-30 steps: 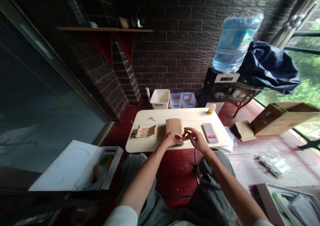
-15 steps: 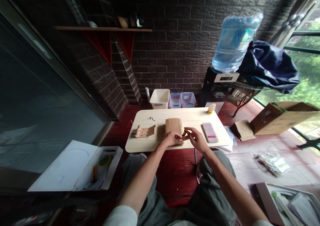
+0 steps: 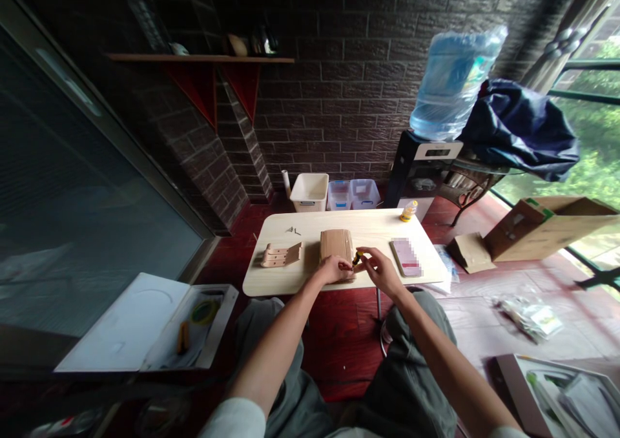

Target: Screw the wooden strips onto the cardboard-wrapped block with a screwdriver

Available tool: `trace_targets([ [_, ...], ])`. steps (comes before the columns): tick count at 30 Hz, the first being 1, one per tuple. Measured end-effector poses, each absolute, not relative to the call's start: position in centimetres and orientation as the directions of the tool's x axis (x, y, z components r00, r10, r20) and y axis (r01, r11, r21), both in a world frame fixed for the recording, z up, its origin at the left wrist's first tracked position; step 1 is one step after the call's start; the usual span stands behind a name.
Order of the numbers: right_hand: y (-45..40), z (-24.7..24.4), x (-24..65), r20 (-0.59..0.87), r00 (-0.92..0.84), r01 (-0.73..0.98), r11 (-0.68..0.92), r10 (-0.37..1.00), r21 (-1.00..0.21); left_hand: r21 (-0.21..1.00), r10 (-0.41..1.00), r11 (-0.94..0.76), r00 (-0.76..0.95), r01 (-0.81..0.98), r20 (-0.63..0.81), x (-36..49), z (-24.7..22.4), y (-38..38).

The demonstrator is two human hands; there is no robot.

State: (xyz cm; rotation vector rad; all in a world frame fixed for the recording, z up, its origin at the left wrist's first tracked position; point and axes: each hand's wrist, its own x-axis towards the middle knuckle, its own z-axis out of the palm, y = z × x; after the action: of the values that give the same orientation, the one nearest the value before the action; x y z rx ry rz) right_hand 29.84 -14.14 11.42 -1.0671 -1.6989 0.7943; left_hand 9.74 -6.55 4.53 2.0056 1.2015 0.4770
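A brown wooden box (image 3: 336,241) with a curved top lies near the front edge of the pale table. My left hand (image 3: 333,269) is closed on its near side, with the fingertips drawn together by the right corner. In the fingers of my right hand (image 3: 380,267) is a short black and yellow screwdriver (image 3: 357,257). It is held at a slant, its lower end close to my left fingertips; the exact contact point is too small to make out. To the left stands a separate wooden piece (image 3: 282,254) with slats and dark holes.
Several small screws (image 3: 292,230) lie on the table's back left. A phone (image 3: 407,258) is right of my right hand, and a yellow-capped bottle (image 3: 409,210) stands at the back right corner. Behind the table are plastic bins (image 3: 310,192). An open white case (image 3: 194,325) is at lower left.
Both hands keep almost the same place at the box, and the screwdriver stays at its corner. Only a very slight shift of the view shows.
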Motion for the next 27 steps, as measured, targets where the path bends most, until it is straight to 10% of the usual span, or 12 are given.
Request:
trace_targets([
  [27, -13.50, 11.65, 29.80, 0.350, -0.175, 0.307, 0.389, 0.920, -0.868, 0.718, 0.879, -0.288, 0.472, 0.633, -0.064, 9.92, 5.05, -6.73],
])
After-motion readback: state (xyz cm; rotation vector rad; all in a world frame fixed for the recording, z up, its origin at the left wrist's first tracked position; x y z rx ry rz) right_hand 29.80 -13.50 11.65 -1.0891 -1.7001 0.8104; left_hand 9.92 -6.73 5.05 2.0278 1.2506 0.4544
